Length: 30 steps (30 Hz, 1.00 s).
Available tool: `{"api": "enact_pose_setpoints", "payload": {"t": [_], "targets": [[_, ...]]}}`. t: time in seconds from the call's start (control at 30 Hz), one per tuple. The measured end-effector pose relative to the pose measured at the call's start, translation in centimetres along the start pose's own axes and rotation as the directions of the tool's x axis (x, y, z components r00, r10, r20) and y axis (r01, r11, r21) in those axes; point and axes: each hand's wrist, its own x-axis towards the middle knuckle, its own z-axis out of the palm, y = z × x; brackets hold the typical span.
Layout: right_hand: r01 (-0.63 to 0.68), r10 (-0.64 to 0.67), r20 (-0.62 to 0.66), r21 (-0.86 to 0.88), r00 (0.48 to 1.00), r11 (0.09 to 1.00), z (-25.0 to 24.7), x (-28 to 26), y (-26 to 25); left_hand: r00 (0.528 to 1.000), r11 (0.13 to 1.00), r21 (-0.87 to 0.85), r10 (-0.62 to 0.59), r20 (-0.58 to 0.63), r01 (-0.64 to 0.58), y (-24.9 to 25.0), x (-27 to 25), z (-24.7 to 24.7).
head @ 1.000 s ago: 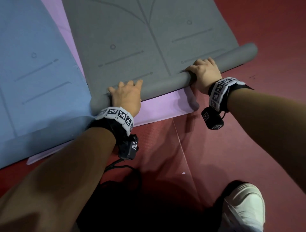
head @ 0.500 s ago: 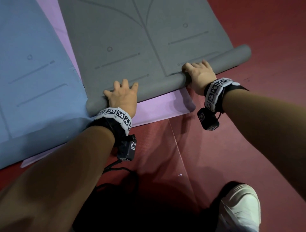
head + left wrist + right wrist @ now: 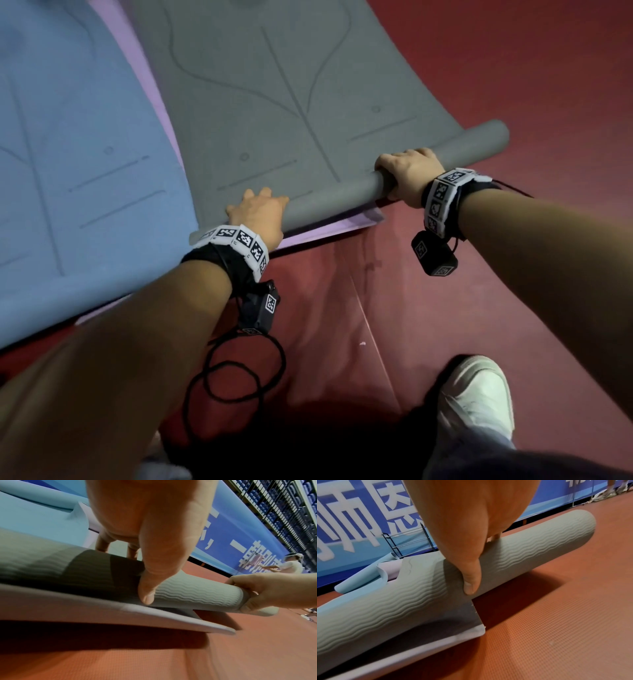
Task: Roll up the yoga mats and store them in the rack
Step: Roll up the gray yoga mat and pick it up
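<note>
Both hands grasp the rolled end of the grey mat (image 3: 308, 113): the left hand (image 3: 255, 216) near its left end, the right hand (image 3: 409, 171) further right. The roll lies on the purple mat (image 3: 329, 228) beside the blue mat (image 3: 68, 154), on the red floor (image 3: 513, 68).

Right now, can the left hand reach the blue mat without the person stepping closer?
Probably yes. The left hand grips the grey mat's roll, and the blue mat lies flat right beside it on that side, with nothing between. It would first have to let go of the roll.
</note>
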Motion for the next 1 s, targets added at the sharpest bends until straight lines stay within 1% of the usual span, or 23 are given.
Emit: {"api": "enact_pose_setpoints", "payload": {"t": [0.1, 0.27, 0.4, 0.57, 0.67, 0.77, 0.93, 1.0], "targets": [[0.006, -0.006, 0.015, -0.015, 1.0, 1.0, -1.1, -2.8, -0.7, 1.0, 1.0, 0.007, 0.017, -0.017, -0.017, 0.2, -3.0, 0.0], [0.007, -0.007, 0.006, -0.039, 1.0, 0.999, -1.7, -5.4, -1.9, 0.999, 0.999, 0.005, 0.033, -0.013, -0.033, -0.4, -5.7, -0.1], [0.001, -0.001, 0.01, -0.025, 1.0, 1.0, -0.9, -6.3, -1.6, 0.999, 0.999, 0.024, 0.047, 0.002, -0.047, 0.3, -6.4, 0.4], [-0.041, 0.04, 0.1, 0.002, 0.994, 0.999, -0.3, -6.9, -0.2, 0.994, 0.995, 0.041, 0.09, 0.06, -0.092, 2.5, -6.0, 0.4], [-0.068, 0.065, 0.152, 0.017, 0.986, 0.998, 0.4, -7.6, 0.7, 0.983, 0.992, 0.037, 0.118, 0.139, -0.124, 3.6, -5.7, 0.5], [-0.073, 0.065, 0.221, 0.027, 0.973, 0.997, 1.6, -8.3, 0.9, 0.967, 0.991, 0.014, 0.128, 0.221, -0.134, 4.1, -6.0, 1.9], [-0.09, 0.069, 0.248, 0.075, 0.966, 0.993, 3.6, -8.7, 0.7, 0.967, 0.992, -0.023, 0.122, 0.224, -0.12, 4.0, -6.4, 4.8], [-0.082, 0.062, 0.251, 0.072, 0.966, 0.994, 4.2, -8.6, 0.7, 0.967, 0.993, -0.041, 0.117, 0.228, -0.111, 4.0, -6.3, 5.2]]}}
